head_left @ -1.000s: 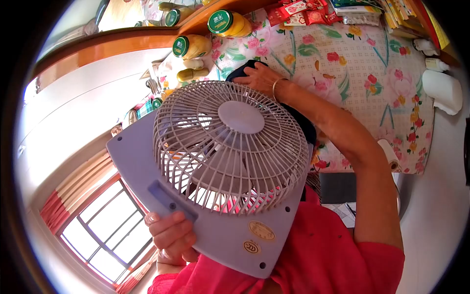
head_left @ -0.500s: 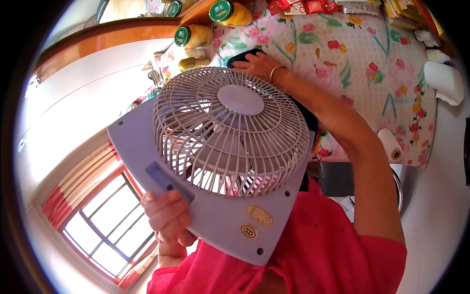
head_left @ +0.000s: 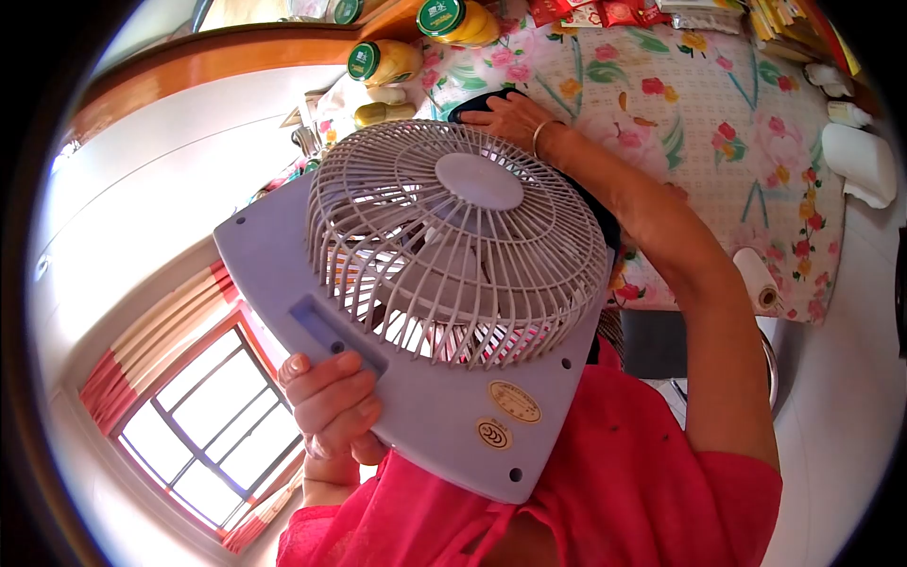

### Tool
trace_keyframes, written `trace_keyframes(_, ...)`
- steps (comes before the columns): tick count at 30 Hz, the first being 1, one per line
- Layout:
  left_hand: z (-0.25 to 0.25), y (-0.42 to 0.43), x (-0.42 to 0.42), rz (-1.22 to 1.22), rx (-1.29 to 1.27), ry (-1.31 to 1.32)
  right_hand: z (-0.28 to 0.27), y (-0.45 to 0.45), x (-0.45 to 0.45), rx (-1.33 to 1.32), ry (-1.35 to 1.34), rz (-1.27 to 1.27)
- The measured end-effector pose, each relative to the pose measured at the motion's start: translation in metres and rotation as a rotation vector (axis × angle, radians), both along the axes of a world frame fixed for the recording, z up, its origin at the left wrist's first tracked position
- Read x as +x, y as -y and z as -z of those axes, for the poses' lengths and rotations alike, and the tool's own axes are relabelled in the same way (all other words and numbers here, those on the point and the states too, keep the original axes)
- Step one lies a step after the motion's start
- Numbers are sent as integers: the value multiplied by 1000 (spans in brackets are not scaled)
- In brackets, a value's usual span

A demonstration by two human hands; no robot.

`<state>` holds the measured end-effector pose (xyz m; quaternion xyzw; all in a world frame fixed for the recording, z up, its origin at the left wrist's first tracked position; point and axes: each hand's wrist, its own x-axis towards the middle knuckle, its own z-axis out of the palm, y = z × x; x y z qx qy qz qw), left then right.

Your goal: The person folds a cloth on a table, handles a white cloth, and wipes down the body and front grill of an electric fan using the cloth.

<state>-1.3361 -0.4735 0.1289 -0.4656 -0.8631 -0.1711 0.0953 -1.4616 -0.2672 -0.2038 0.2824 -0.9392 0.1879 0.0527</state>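
A pale lilac-grey box fan (head_left: 449, 416) is held up tilted in front of me, its round wire grille facing the camera. My left hand (head_left: 331, 402) is closed on its lower left edge, beside a recessed slot, with the fingers over the near face. Beyond the fan, my right hand (head_left: 515, 121) reaches to the table and lies over a dark cloth-like thing (head_left: 470, 110), thumb and fingers apart. A bracelet circles that wrist. The fan hides much of what is behind it, including part of the dark thing.
Glass jars with green lids (head_left: 385, 62) stand at the back left of the flowered tablecloth (head_left: 699, 170). Red packets (head_left: 619, 13) lie along the far edge. On the right are a paper roll (head_left: 756, 279) and a white container (head_left: 858, 163). A curtained window (head_left: 213, 416) is at left.
The whole view has shifted slightly, with fan and table moving a little to the right and up together. Both hands keep their places on the fan and the dark thing.
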Motion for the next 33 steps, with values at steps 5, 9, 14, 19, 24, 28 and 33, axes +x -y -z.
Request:
trace_keyframes(5, -1, 2, 2, -14, -23, -10, 2, -1, -8, -50, 68, 111)
trace_keyframes(9, -2, 8, 7, -19, -40, 9, 5, -15, -7, -195, 97, 165)
trace_keyframes(14, -1, 11, 9, -16, -3, 20, 20, -18, -3, -436, 5, 284)
trace_keyframes(19, 1, 16, 12, -19, -2, 2, -1, -16, 0, -295, -11, 82)
trace_keyframes(24, 2, 13, 11, -17, 20, -6, 6, 2, -12, -129, -94, -8)
trace_keyframes(28, -3, 6, 6, -14, -27, 10, 3, 0, -5, -150, -61, -65)
trace_keyframes(33, -8, -7, -1, -6, -27, 57, -2, -11, 4, -164, 155, -99)
